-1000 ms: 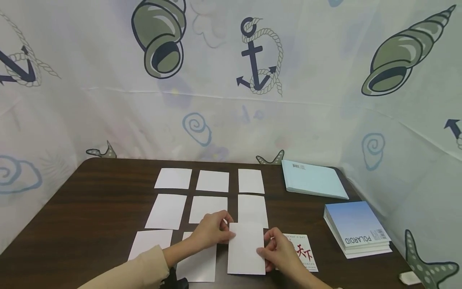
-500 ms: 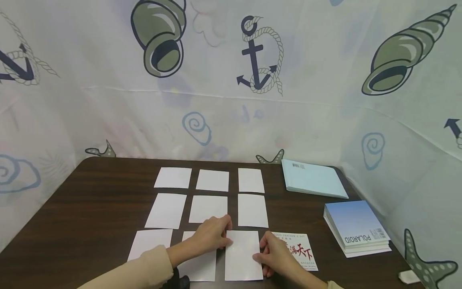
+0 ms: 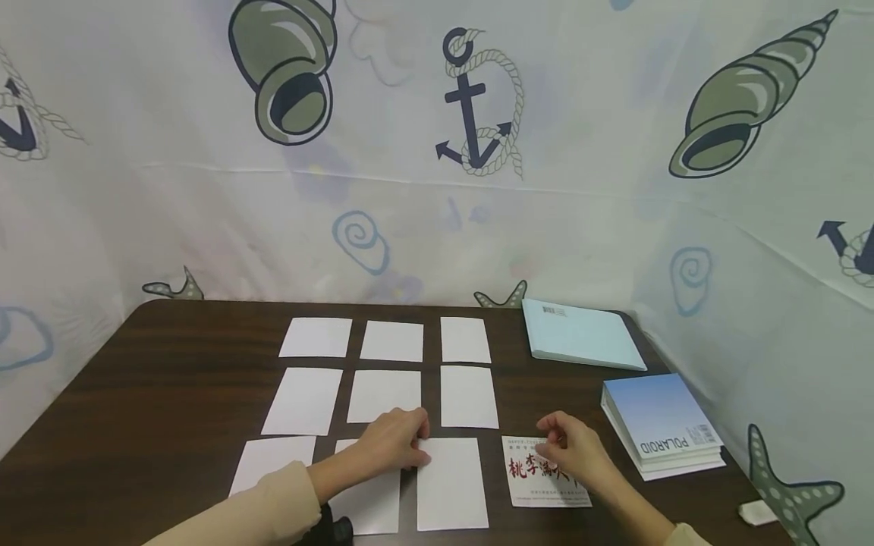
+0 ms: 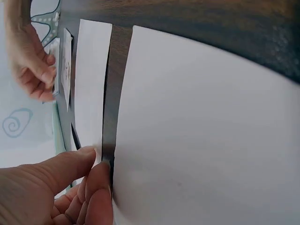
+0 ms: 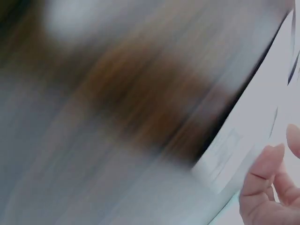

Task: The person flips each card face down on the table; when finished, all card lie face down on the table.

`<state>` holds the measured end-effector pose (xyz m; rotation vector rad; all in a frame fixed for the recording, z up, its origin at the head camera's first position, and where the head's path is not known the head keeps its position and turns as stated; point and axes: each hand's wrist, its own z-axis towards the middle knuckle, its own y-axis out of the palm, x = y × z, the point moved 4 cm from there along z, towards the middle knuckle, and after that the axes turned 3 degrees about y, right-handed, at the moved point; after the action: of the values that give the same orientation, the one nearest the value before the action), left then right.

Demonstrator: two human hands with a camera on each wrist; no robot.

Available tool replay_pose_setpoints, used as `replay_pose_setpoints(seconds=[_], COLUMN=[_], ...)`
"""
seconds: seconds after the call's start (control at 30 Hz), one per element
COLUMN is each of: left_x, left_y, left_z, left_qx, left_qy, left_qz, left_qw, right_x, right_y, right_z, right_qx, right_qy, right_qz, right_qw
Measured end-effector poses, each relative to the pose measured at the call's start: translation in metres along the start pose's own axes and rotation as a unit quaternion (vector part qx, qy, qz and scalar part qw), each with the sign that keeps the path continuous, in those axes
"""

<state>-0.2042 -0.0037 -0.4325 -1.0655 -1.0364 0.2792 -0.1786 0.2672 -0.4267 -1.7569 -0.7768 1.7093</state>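
Note:
My left hand pinches the left edge of a blank white card, which lies flat at the near right of several white cards laid in rows. In the left wrist view, the thumb lies over that card's edge, with the curled fingers beside it. My right hand hovers over a printed card with red characters, its fingers loosely bent and covering part of the print. Nothing shows between the right thumb and fingers in the right wrist view, where the tabletop is blurred.
Right of the printed card lies a thick blue-and-white POLAROID block. A pale blue flat book or box sits at the back right. Other white cards form rows on the dark wooden table. A patterned cloth hangs behind.
The white card came down and toward the near edge onto the table. My right hand let go of it and moved right, over the printed card; the left stays at its edge.

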Motion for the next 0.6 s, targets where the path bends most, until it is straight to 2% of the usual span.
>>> replay_pose_setpoints(seconds=[0.13,0.2,0.43,0.6], left_x=[-0.001,0.0,0.001,0.005], left_y=[0.001,0.0,-0.003,-0.005], left_z=[0.0,0.0,0.004,0.016], left_qx=[-0.005,-0.006,-0.016,0.006], left_qy=[-0.005,-0.007,-0.013,0.004], left_qz=[-0.003,-0.004,-0.008,-0.032], left_qw=[1.0,1.0,0.9998,0.9995], right_x=[0.023,0.029,0.026,0.025], right_y=[-0.014,-0.018,-0.023,-0.026], right_z=[0.002,0.001,0.005,0.008], right_qx=[-0.012,-0.023,-0.035,-0.056], right_qy=[0.002,-0.013,-0.066,-0.083], right_qz=[-0.041,-0.05,-0.116,-0.12], right_qw=[0.999,0.998,0.99,0.988])
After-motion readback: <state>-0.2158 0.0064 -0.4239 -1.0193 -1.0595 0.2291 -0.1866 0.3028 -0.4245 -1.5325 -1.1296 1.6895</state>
